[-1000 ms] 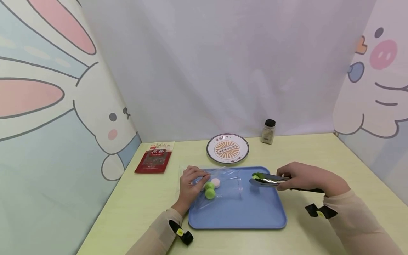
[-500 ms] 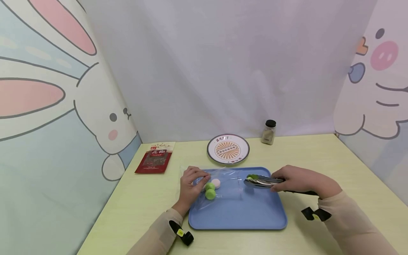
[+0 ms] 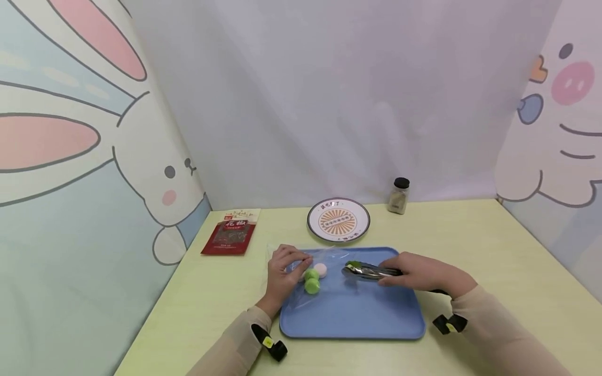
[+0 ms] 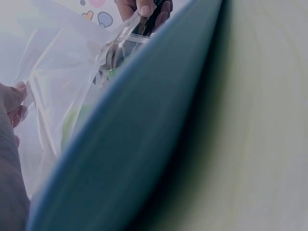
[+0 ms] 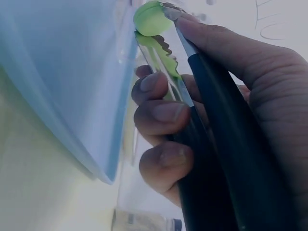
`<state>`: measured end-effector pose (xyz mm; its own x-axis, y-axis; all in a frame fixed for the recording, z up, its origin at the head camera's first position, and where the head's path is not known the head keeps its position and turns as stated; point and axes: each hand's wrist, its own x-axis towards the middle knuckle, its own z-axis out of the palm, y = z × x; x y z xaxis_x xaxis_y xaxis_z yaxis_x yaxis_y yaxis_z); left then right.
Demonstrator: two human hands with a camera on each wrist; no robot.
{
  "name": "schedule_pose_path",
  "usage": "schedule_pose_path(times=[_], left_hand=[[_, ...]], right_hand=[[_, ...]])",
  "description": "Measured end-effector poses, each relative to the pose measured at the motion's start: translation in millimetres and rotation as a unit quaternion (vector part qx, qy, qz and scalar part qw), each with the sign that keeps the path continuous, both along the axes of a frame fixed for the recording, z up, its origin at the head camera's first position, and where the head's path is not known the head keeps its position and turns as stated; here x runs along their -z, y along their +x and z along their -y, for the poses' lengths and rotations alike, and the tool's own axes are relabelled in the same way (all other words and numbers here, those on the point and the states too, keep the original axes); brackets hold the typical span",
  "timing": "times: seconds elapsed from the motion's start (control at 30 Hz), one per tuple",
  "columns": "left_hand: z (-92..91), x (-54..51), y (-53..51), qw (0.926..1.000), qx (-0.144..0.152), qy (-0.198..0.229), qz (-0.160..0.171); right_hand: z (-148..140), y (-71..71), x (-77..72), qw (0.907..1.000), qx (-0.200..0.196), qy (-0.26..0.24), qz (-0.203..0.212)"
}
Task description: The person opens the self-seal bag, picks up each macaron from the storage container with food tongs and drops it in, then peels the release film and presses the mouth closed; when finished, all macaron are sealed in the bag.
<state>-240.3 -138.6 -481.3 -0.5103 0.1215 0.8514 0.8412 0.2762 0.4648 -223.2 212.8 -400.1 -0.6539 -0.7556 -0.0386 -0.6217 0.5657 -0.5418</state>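
My left hand pinches the edge of a clear plastic bag that lies over the left part of a blue tray. Inside the bag are round green pieces and a pale pink one, macaron-like in shape. With my right hand I grip black-handled metal tongs. Their tips clasp a round green piece at the bag's right end, above the tray. Through clear film in the left wrist view the tips show; how deep they reach is unclear.
Behind the tray stands a patterned plate. A dark-lidded jar is at the back right, and a red spice packet lies at the left. Fabric walls border the table's back and sides.
My right hand has moved left with the tongs and the green piece, from the tray's right side to the bag's end. The left hand keeps its place on the bag.
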Motion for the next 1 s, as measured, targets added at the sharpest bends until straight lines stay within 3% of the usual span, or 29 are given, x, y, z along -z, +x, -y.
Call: schedule_pose_path(times=[0.2,0.57,0.8,1.0], left_hand=[[-0.8,-0.5,2.5,1.0,-0.009,-0.001,-0.003],[-0.1,-6.8,3.9,0.9996,-0.001,0.005,-0.028],[-0.7,-6.2,5.0,0.9996,-0.001,0.007,-0.028],[-0.7,-6.1,4.6,0.9995,0.0,0.006,-0.031]], right_hand=[[11,-3.4,6.2,0.9998,-0.014,-0.006,-0.015],[49,-24.9,-3.5,0.9992,-0.036,-0.006,-0.018],[73,-34.1,8.9,0.9972,-0.058,-0.027,-0.039],[77,-35.5,17.4,0.9968,-0.061,-0.028,-0.042]])
